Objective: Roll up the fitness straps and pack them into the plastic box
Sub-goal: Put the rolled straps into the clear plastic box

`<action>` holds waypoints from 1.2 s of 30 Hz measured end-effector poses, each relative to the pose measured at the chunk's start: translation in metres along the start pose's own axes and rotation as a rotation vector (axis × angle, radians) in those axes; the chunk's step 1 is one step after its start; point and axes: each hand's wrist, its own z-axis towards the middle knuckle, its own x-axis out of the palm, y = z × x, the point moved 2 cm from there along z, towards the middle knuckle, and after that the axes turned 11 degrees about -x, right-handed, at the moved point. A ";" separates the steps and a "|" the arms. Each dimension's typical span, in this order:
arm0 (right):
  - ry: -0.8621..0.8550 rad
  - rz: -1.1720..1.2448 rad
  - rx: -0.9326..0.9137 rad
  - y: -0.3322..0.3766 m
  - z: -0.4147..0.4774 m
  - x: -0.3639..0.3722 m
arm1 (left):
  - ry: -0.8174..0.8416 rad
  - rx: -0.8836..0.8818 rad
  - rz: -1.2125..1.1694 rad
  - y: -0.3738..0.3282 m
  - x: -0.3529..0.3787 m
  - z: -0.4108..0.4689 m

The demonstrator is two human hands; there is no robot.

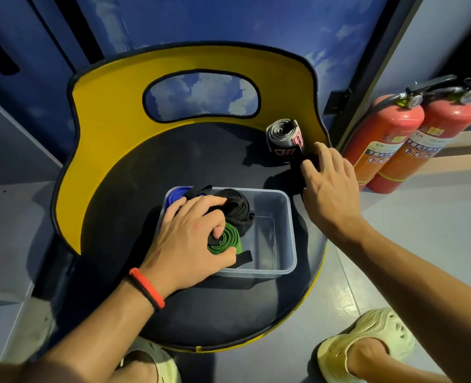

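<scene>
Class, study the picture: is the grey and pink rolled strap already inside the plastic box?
No, the grey and pink rolled strap sits on the black seat beside the right hand, outside the plastic box.

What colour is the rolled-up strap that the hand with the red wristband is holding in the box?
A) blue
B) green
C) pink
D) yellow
B: the left hand, the one wearing the red wristband, grips the green roll inside the plastic box.
</scene>
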 end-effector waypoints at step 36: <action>0.328 0.607 -0.432 0.065 -0.051 -0.051 | 0.014 0.033 -0.021 0.001 -0.002 -0.005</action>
